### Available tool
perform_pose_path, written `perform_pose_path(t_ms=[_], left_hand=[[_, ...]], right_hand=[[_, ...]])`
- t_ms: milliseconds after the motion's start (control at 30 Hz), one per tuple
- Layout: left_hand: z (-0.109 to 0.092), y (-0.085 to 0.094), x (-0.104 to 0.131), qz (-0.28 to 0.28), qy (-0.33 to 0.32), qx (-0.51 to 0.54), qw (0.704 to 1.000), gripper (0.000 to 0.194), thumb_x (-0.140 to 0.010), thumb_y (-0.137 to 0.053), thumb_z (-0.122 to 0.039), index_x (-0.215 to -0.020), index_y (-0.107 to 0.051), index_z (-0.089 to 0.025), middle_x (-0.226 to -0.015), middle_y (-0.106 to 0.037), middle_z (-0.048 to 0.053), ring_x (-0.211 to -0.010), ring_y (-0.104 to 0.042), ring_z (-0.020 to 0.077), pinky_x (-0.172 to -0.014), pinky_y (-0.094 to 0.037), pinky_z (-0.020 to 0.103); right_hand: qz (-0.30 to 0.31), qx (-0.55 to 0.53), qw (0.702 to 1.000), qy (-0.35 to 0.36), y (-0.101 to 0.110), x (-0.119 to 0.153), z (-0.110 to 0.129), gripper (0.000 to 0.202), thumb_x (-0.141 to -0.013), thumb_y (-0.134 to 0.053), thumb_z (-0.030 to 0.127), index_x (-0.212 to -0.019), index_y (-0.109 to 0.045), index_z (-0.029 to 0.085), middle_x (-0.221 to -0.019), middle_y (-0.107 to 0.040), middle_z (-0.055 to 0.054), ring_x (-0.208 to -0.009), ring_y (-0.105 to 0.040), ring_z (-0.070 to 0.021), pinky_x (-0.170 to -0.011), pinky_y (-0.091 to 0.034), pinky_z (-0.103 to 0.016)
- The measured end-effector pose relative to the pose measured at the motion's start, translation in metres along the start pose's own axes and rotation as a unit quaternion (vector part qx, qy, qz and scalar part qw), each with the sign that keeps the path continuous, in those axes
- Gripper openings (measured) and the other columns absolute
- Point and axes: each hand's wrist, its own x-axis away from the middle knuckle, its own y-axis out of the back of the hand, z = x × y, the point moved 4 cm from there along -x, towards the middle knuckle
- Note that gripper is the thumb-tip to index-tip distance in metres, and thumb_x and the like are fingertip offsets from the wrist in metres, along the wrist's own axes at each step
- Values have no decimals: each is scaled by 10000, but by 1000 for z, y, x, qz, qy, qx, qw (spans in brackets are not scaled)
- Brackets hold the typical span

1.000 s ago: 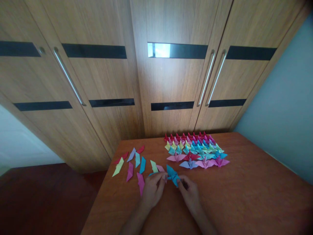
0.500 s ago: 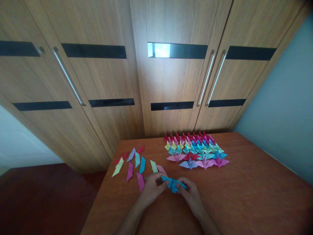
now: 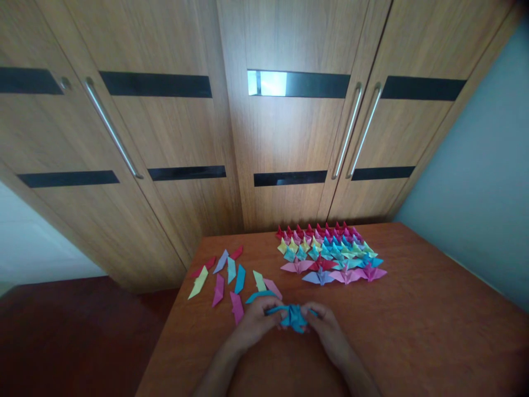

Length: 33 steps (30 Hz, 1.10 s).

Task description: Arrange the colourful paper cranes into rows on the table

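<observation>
A blue folded paper crane is held between both hands above the front part of the brown table. My left hand pinches its left wing, and my right hand pinches its right wing. Just beyond my left hand lies a blue folded strip, partly covered by the fingers. Near it rest a pink folded piece and a pale green one. A magenta folded piece lies to the left of my left hand.
Several folded pieces, such as a yellow one and a magenta one, lie scattered at the left. Rows of coloured paper cranes stand at the back. Behind the table is a wooden wardrobe; a pale wall borders the right.
Both hands and the blue crane have moved slightly toward me. The crane's wings are held lower, and more of the blue strip beyond my left hand shows.
</observation>
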Motion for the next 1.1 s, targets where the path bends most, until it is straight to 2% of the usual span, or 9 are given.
perform_pose_path(t_ms=[167,300,433,667,867,1000,1100], left_hand=[[7,0,2,-10,34,138,990,329,-720,-684,-463,-693,-603,-145,-581,-587,-16,-512,-524,96,-513,-362,193],[11,2,2,-32,29,186,982,332,-701,-711,-451,-707,-596,-140,-569,-582,-20,-498,-511,80,-495,-331,181],[13,7,0,-37,38,191,980,300,-731,-697,-415,-730,-595,-134,-570,-587,-9,-517,-495,78,-502,-319,180],[8,19,0,-82,25,167,982,290,-798,-624,-409,-702,-580,-140,-575,-563,-17,-528,-454,71,-502,-298,176],[8,22,-5,-140,39,83,986,317,-771,-627,-448,-688,-579,-146,-591,-588,-13,-533,-483,88,-492,-312,179],[13,18,-10,-139,27,34,989,319,-758,-623,-454,-682,-591,-146,-595,-612,-1,-548,-523,111,-535,-379,204],[16,14,-12,-119,14,14,993,304,-762,-615,-439,-691,-597,-144,-585,-610,-1,-554,-535,122,-554,-397,218]], right_hand=[[-10,-140,989,-38,4,0,-17,362,-745,-632,515,-623,-574,179,-550,-521,15,-527,-459,-110,-528,-374,-229],[-47,-197,979,-39,9,0,-15,343,-727,-665,494,-619,-546,190,-561,-489,29,-524,-437,-102,-537,-382,-232],[-66,-172,983,-26,12,-1,-8,367,-762,-627,496,-597,-514,189,-539,-454,31,-522,-408,-104,-529,-357,-231],[-125,-131,983,-15,24,-6,-10,394,-769,-605,519,-571,-480,201,-516,-420,38,-505,-379,-108,-509,-326,-236],[-197,9,980,28,27,2,-7,377,-800,-561,517,-626,-545,183,-525,-454,32,-511,-414,-110,-501,-333,-230],[-163,130,977,47,9,7,4,345,-826,-519,496,-719,-604,178,-581,-540,12,-558,-502,-133,-528,-379,-225],[-146,234,959,63,-5,8,14,268,-846,-502,427,-815,-632,194,-694,-630,-9,-631,-574,-152,-588,-415,-227]])
